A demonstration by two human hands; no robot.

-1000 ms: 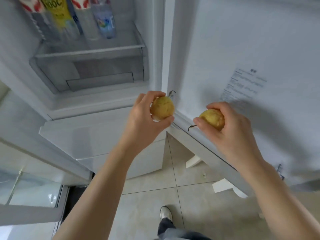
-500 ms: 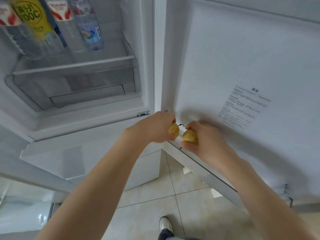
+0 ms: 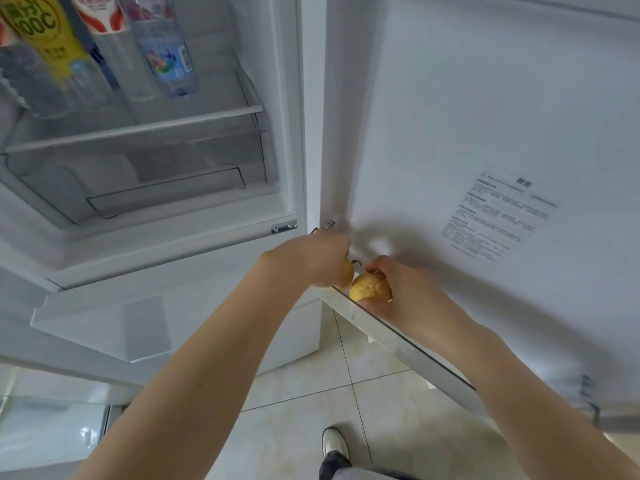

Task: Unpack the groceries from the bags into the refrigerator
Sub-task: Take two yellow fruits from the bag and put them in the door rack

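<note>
Refrigerator door, pear-gripping hands

A clear shelf is seen inside the open refrigerator, edged at the front by a white rail. Four bottles are stood directly on it, side by side: a clear bottle at the far left, a bottle with a yellow label next to it, a bottle with a red and white label, and a bottle with a blue label nearest the right wall. Below the shelf a transparent drawer is fitted; its contents cannot be made out. Further down, a pale tiled floor is shown, crossed by dark grout lines, and a white shoe is planted on it.
</note>
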